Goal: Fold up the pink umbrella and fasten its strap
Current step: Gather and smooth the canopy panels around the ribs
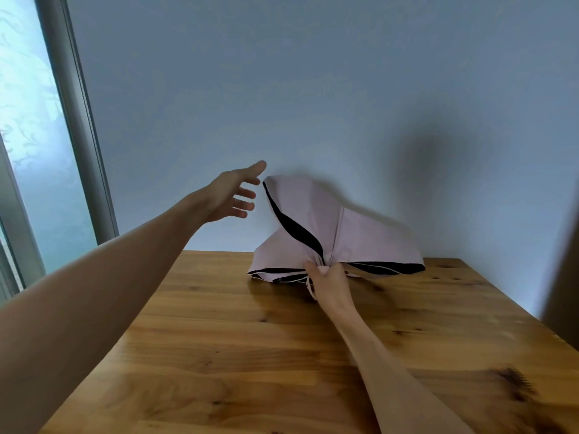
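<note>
The pink umbrella (316,227) lies at the far side of the wooden desk (219,339), close to the wall, with its cloth collapsed but loose and spread in flaps that show the black lining. The right hand (329,278) is closed around the place where the cloth gathers, near the desk surface, and a thin pale cord hangs below this hand. The left hand (233,194) is in the air, open with the fingers spread, holding nothing; it is just beside the upper left corner of the tallest flap, but not touching it. This flap stands up and to the left from the gathered point, so the left hand is the nearer one to catch it, I think. The shaft and the handle are hidden under the cloth and the right hand, and I cannot make out the strap with certainty.
</note>
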{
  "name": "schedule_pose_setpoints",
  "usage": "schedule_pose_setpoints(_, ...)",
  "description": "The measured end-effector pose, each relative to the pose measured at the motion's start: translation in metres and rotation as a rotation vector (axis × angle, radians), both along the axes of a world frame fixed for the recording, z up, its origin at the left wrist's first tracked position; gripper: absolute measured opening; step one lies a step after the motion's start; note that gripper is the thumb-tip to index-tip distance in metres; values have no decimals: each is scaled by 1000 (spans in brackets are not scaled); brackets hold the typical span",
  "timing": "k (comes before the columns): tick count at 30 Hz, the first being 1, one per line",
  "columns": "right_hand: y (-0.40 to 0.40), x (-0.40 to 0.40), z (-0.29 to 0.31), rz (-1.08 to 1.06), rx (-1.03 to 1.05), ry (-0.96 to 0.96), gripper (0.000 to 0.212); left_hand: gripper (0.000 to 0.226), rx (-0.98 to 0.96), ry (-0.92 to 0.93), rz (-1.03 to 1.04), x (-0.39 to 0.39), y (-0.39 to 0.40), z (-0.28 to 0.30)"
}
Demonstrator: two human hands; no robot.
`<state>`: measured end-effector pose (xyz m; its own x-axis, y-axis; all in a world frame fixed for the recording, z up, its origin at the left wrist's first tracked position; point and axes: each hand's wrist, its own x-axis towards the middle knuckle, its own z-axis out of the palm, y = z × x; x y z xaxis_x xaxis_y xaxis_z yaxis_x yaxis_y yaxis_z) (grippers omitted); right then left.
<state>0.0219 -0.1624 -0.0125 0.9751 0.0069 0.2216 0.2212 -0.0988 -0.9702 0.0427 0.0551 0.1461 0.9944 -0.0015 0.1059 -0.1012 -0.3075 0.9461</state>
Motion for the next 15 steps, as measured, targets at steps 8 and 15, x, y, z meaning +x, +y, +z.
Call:
schedule_pose_setpoints(8, 1, 6, -4, -38, 5, 44, 37, 38, 13, -172, 216, 6, -13, -8)
schedule_pose_setpoints(15, -1, 10, -3, -28, 28, 84, 25, 38, -50, -109, 321, 10, -2, -31)
